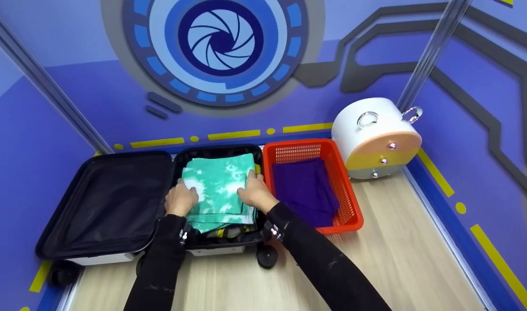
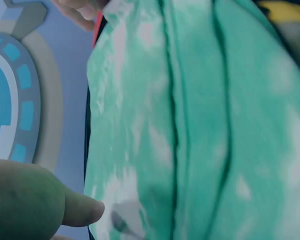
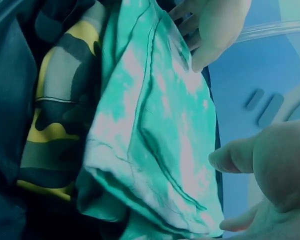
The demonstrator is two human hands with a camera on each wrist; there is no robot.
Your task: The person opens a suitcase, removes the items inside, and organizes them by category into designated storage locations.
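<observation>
A folded green-and-white tie-dye garment (image 1: 218,183) lies over the open suitcase's right half (image 1: 220,247), its folded layers showing along the near edge. My left hand (image 1: 181,198) holds its left edge, thumb over the top. At the opposite edge, my right hand (image 1: 255,192) grips the cloth with the thumb on its upper face. In the right wrist view, the right thumb (image 3: 232,155) is at the garment's border, with a finger lower down. Under the garment, a camouflage cloth (image 3: 65,100) in yellow, grey and black peeks out. The fingers' undersides are partly hidden.
The suitcase's black-lined left half (image 1: 112,198) lies flat beside it. To the right stands an orange-red plastic basket (image 1: 354,216) with a folded purple cloth (image 1: 304,190). Behind it, a round white drawer box (image 1: 371,138) sits by the wall (image 1: 298,99). A suitcase wheel (image 1: 266,256) juts out.
</observation>
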